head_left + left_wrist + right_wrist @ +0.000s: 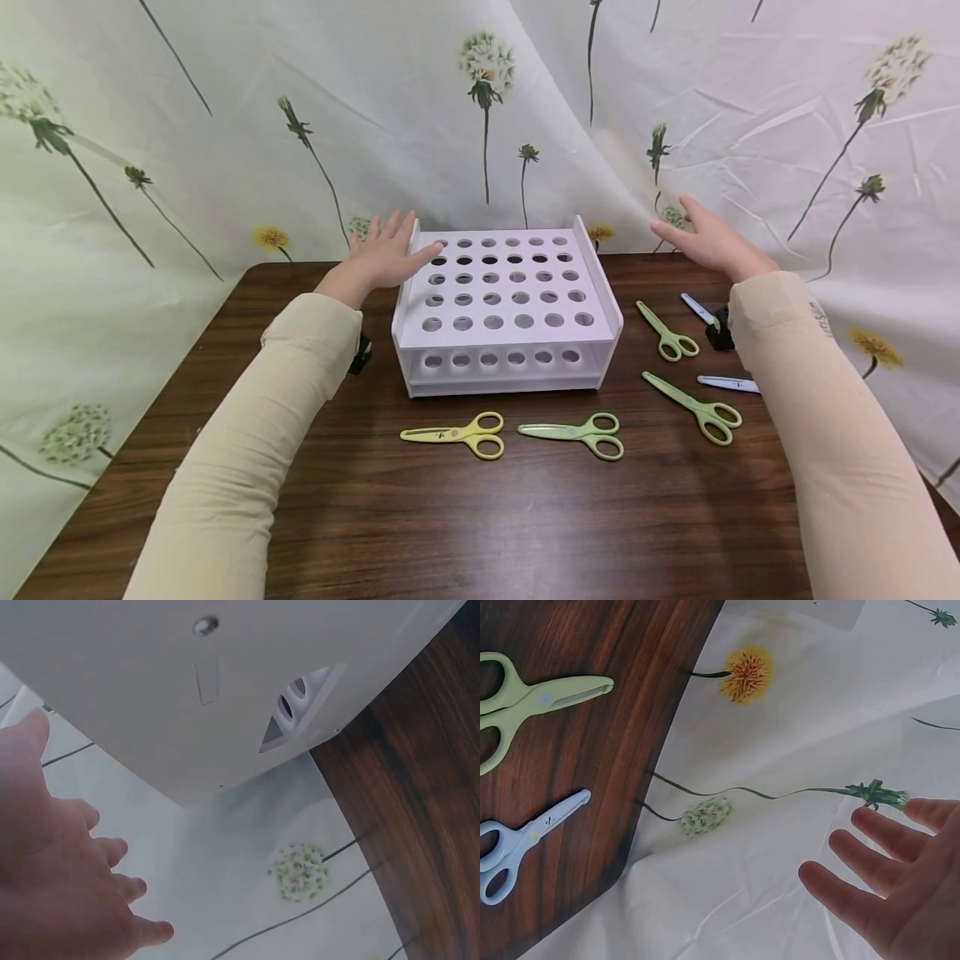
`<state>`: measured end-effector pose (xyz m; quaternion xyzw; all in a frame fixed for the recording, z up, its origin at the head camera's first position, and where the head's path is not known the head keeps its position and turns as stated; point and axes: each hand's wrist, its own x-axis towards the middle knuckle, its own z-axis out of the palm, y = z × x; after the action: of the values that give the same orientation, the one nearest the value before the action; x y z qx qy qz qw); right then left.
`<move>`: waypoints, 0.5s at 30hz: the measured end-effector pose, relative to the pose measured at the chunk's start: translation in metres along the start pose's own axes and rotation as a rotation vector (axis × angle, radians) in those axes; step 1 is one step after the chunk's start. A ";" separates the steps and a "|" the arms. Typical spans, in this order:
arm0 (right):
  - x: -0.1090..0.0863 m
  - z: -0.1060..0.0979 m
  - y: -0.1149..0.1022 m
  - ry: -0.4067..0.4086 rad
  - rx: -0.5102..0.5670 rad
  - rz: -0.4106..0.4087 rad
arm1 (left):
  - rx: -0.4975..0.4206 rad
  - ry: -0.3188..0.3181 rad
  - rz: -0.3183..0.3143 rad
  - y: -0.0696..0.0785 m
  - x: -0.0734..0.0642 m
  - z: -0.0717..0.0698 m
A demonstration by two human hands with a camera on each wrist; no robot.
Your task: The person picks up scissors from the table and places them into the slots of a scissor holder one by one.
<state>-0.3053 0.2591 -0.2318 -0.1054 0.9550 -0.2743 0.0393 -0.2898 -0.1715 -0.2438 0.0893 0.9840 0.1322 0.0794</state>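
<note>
A white rack (pixel 510 335) with rows of round holes stands on the brown wooden table. My left hand (pixel 380 257) is at its upper left, fingers spread and thumb over the rack's edge. The left wrist view shows the rack's side panel (pixel 150 690) beside this hand (pixel 67 877); contact cannot be told. To the right of the rack my right hand (pixel 712 240) hovers with fingers extended, holding nothing. Under it are green scissors (pixel 655 321) and blue scissors (pixel 699 308). In the right wrist view its fingers (pixel 855 900) are straight, away from the scissors.
Yellow scissors (pixel 431 435) and green scissors (pixel 558 431) lie in front of the rack. Farther right are more green scissors (pixel 678 394) and blue scissors (pixel 727 383), the latter partly behind my sleeve. A flower-printed cloth (pixel 390 108) hangs behind the table's back edge.
</note>
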 end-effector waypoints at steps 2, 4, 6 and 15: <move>0.000 0.000 0.002 0.000 0.004 0.005 | 0.002 0.001 -0.002 -0.001 0.000 0.001; 0.000 0.000 0.004 0.004 -0.002 0.010 | 0.002 0.001 -0.001 -0.002 -0.001 0.002; 0.000 0.001 0.006 0.009 -0.011 0.012 | 0.004 0.004 0.002 -0.003 -0.001 0.002; -0.003 0.006 0.015 0.004 -0.033 0.017 | -0.008 -0.002 0.014 -0.008 -0.003 0.005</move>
<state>-0.3042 0.2692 -0.2452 -0.0972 0.9604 -0.2584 0.0380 -0.2870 -0.1789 -0.2501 0.0961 0.9827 0.1365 0.0800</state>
